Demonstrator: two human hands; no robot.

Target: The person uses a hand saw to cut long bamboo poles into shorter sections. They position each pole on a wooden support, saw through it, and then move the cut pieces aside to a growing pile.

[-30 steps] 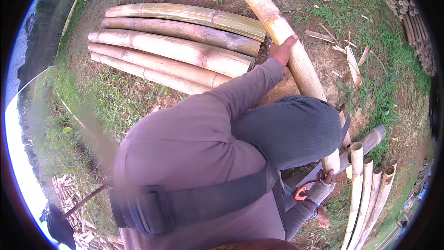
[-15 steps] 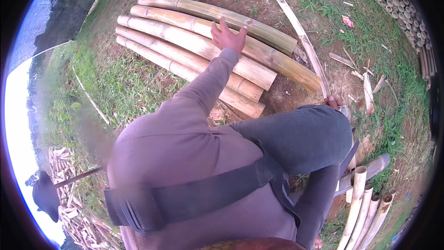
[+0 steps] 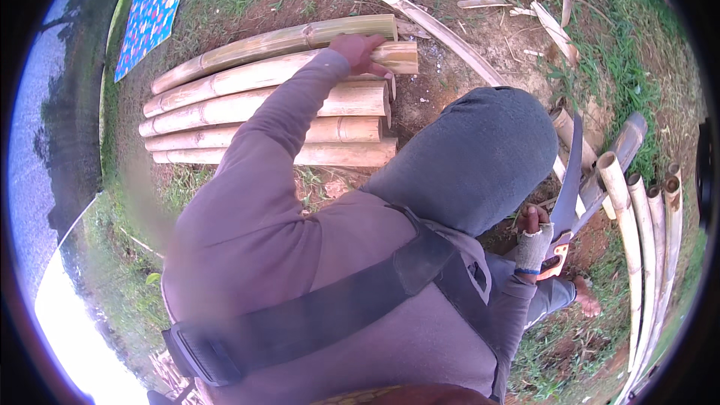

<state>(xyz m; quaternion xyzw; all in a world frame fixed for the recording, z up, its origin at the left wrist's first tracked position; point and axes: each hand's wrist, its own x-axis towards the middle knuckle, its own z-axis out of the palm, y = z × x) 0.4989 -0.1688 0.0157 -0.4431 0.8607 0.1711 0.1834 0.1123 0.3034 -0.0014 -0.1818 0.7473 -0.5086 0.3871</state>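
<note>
Left hand [image 3: 360, 54]: laid over the second bamboo pole [image 3: 262, 73] from the top, close to its cut end, in the upper middle of the frame; thumb and fingers parted wide across the rounded surface.
Bamboo row [image 3: 352, 99]: five thick lengths side by side, from upper left to upper middle; cut ends toward the right, the second from the top reaching farthest.
Right hand [image 3: 532, 220]: right of centre, below the bent knee [image 3: 480, 157]; in a pale fingerless glove [image 3: 533, 249], with fingers curled; closed on the saw or only beside it, cannot tell from this angle.
Saw [image 3: 568, 187]: just right of the glove; blade upward, orange-edged handle downward.
Split strip [image 3: 431, 24]: slanting from the top edge down to the knee.
Slender poles [image 3: 636, 217]: bunched at the right side.
Patterned sheet [image 3: 156, 11]: blue, upper left.
</note>
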